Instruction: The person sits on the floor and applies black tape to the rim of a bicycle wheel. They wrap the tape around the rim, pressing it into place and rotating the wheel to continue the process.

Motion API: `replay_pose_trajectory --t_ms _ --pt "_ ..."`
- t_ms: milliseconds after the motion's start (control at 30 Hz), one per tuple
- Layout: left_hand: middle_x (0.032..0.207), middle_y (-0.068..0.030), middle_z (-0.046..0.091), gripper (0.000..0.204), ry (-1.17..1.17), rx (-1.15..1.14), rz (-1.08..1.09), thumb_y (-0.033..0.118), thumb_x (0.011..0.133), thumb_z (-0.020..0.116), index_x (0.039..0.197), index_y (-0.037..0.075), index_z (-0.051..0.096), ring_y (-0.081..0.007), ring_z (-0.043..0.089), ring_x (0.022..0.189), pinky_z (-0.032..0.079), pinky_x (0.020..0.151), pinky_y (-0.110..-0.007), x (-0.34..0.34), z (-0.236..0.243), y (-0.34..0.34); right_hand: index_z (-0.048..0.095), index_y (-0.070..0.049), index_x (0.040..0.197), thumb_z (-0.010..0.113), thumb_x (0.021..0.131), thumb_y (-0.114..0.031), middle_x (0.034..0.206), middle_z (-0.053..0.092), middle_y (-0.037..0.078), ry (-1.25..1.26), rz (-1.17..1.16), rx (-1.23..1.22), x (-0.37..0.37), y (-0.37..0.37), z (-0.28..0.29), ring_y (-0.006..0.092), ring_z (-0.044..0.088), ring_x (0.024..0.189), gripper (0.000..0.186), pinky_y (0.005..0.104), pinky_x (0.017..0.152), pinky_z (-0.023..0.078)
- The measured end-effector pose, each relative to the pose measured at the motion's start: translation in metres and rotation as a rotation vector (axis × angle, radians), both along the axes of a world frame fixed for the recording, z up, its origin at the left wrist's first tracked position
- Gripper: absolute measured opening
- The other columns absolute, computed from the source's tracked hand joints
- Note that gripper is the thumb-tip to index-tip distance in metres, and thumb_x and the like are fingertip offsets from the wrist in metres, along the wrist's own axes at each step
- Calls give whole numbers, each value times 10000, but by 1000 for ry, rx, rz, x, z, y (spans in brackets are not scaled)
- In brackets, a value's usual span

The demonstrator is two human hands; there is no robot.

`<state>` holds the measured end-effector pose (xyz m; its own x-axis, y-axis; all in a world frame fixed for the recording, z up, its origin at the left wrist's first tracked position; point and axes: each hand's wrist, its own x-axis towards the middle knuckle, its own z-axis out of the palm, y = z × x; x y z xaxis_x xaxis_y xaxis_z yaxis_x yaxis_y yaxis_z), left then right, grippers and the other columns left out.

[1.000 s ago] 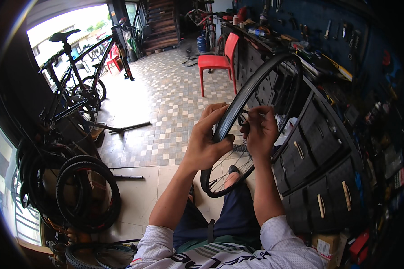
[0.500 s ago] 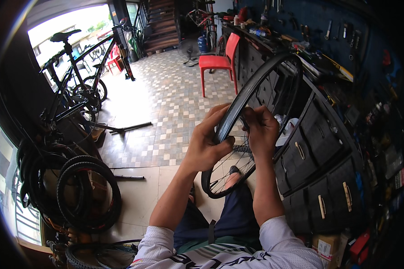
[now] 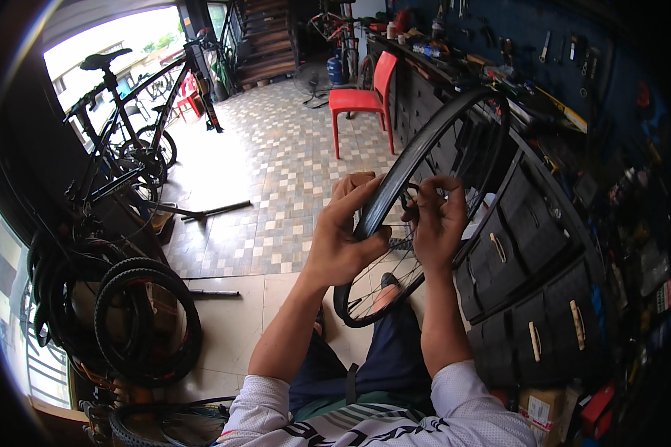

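A black bicycle wheel [image 3: 423,143] with thin spokes stands tilted in front of me, its outer face smooth and shiny with no knobbly tread on it. My left hand [image 3: 348,229] is closed round the rim's near left side, thumb and fingers on either edge. Inside the rim, my right hand [image 3: 438,221] is beside the spokes with its fingers pinched on a small dark piece [image 3: 408,198]. That piece is mostly covered by the fingers, and I cannot make out its kind.
Bicycles without front wheels [image 3: 119,141] stand at left, above a pile of tyres [image 3: 147,320]. A red chair [image 3: 361,100] is ahead. Along the right run dark drawers [image 3: 511,246] and a tool-strewn bench [image 3: 514,93]. A metal stand leg [image 3: 216,211] crosses the floor.
My right hand has shifted slightly right, away from the rim, and its fingers have turned, so the small dark piece shows more. The left hand keeps its hold.
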<state>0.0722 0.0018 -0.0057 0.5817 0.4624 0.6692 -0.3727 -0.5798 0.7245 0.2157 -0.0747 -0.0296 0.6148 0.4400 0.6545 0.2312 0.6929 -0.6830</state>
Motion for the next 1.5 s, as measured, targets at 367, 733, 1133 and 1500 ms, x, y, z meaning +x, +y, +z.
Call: replay_pose_trajectory --t_ms 367,733,1133,1500 --pt "1422 -252 557 698 -37 -163 -99 2 720 692 1407 -46 577 -340 487 1416 355 1168 -403 3 3 -7 599 -32 1220 762 968 -202 836 687 32 -326 -172 0 3 -5 -5 77 642 753 344 224 643 469" --pt "1441 -237 576 693 -13 -181 -99 -32 716 676 1402 -49 587 -308 440 1461 329 1187 -398 4 8 -8 676 -41 1024 704 1010 -227 772 638 -28 -119 64 -14 15 -7 -11 41 583 691 189 196 615 424" --pt "1442 -223 565 718 -47 -37 -58 -79 705 647 1418 -81 562 -313 444 1444 325 1192 -406 -1 7 -6 648 -34 1034 677 1027 -165 682 586 -37 13 -25 -112 4 2 -2 18 503 570 135 216 533 381" --pt "1424 -266 578 713 0 -197 -77 -61 694 647 1400 -107 563 -325 461 1443 373 1165 -406 -4 6 -7 589 -40 1241 787 938 -187 789 670 13 -208 -75 -51 7 -6 -10 67 641 723 390 222 640 478"
